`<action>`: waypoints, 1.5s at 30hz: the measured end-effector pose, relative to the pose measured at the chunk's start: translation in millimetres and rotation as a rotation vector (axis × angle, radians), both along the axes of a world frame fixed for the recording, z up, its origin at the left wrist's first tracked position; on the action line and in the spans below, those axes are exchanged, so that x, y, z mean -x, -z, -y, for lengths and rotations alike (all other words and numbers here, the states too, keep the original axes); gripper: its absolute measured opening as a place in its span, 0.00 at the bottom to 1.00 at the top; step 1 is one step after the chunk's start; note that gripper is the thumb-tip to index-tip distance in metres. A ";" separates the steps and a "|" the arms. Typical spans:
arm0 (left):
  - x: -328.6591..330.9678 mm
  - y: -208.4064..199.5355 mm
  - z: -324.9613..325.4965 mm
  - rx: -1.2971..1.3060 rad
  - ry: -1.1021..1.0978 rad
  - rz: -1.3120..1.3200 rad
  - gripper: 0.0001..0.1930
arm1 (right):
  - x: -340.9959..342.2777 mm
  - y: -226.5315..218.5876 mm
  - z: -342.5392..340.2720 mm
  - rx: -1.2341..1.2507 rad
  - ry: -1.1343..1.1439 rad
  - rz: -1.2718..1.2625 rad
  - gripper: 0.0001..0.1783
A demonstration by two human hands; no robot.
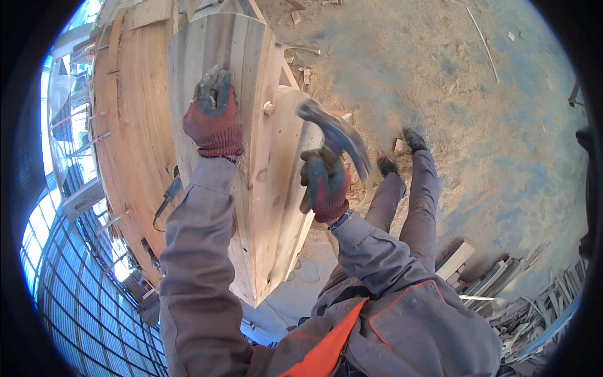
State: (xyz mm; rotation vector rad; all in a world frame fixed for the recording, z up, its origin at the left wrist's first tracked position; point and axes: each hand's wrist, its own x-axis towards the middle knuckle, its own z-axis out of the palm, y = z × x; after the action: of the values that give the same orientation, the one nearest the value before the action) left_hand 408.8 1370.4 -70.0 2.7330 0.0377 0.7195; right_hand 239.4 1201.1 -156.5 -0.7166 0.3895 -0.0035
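Note:
My right hand (328,188), in a red and grey-green glove, is closed round a claw hammer (344,139). The hammer is raised beside a large wooden piece (217,41) and slightly smeared by motion. A short round wooden peg (269,108) juts from the side face of that piece, left of the hammer. On its top rests my gloved left hand (215,122), fingers curled over a pale, rough clump that looks like wood shavings or small bits. What exactly lies in those fingers cannot be made out.
Glued-up boards (135,125) with several clamps spread to the left, a dark corded tool (171,191) lying on them. Wood offcuts (546,311) are piled at the lower right. Sawdust and scraps litter the floor (465,138). Metal mesh (88,295) stands at the lower left.

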 end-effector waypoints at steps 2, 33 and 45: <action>-0.5 -0.2 0.8 -0.044 0.005 0.036 0.23 | 1.0 2.6 -1.2 0.282 -0.084 0.026 0.14; 4.9 -12.3 19.6 0.045 -0.040 -0.054 0.18 | -11.6 -10.3 12.1 0.725 -0.262 0.184 0.15; 0.1 -2.4 6.9 -0.079 -0.095 -0.036 0.20 | -6.8 -1.0 12.7 0.262 -0.298 -0.044 0.17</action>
State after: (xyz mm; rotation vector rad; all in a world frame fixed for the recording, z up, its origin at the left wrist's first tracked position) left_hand 408.7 1363.5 -67.6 2.8357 0.1511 0.7116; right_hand 246.2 1188.5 -155.5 -1.0296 0.3238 0.2468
